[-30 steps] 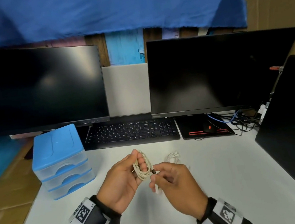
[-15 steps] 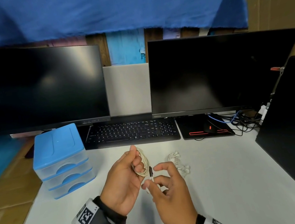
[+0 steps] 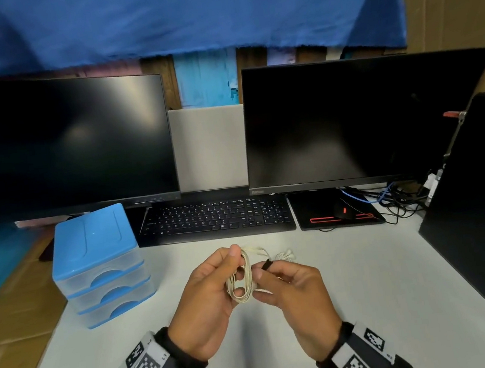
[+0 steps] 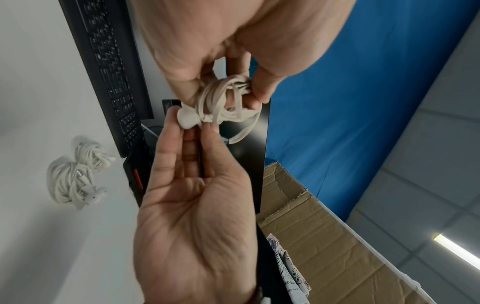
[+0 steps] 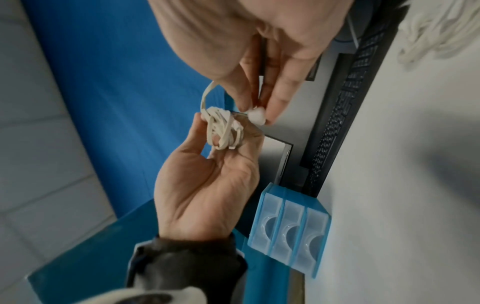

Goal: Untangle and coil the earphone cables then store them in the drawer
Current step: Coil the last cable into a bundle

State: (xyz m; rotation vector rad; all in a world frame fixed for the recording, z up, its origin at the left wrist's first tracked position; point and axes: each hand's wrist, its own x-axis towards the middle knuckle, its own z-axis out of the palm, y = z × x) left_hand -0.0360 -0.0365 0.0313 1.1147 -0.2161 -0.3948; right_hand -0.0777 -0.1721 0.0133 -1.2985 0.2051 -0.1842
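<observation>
The right hand enters from twelve o'clock, its fingers pinching a white earbud. Below, the left hand holds the coiled cable near centre. A blue drawer unit stands at five o'clock on the table, beside the keyboard.

- Head view looks forward and down from above the near table edge.
- Each wrist view looks closely along its hand; all three share the cable coil.
</observation>
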